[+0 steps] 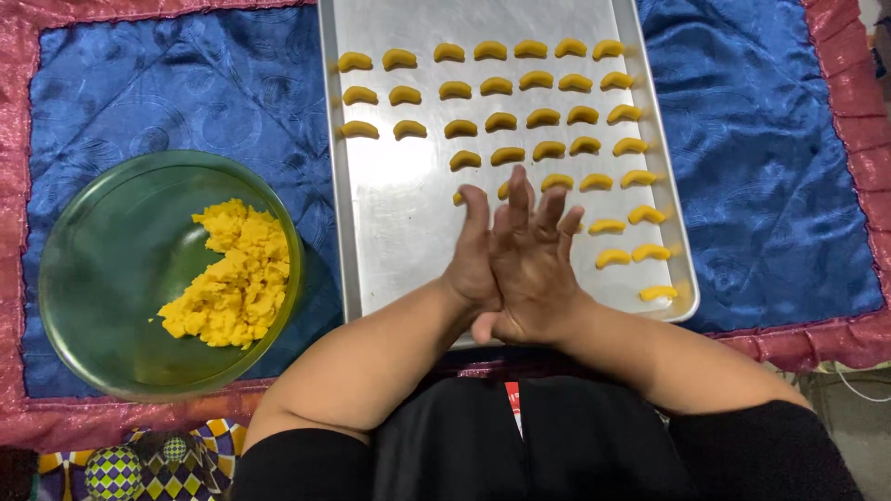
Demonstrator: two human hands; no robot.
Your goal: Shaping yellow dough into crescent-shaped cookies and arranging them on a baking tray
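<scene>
**A:** What are the hands doing?

**B:** The left hand [475, 255] and right hand [536, 269] are pressed palm to palm over the near edge of the baking tray [390, 232], fingers splayed upward. Whether a piece of dough lies between the palms I cannot tell; nothing yellow shows there.

**A:** And the dough itself?

**B:** The loose yellow dough [232, 278] sits heaped in the green glass bowl [102, 269], well to the left of the hands. It looks crumbly, moist and soft, so I judge it light and easily squashed. A small pinch taken from the heap's edge would lift cleanly, and it would likely hold together only once pressed.

**A:** What's on the tray?

**B:** Rows of small crescent-shaped dough pieces [520, 116], smooth and plump, each apart from its neighbours. They seem fragile; best lifted by the thick middle, not the tips. The tray is dull, scuffed metal with a raised rim.

**A:** Underneath?

**B:** A glossy blue patterned cloth [186, 93] with a pink shimmering border [854, 121].
</scene>
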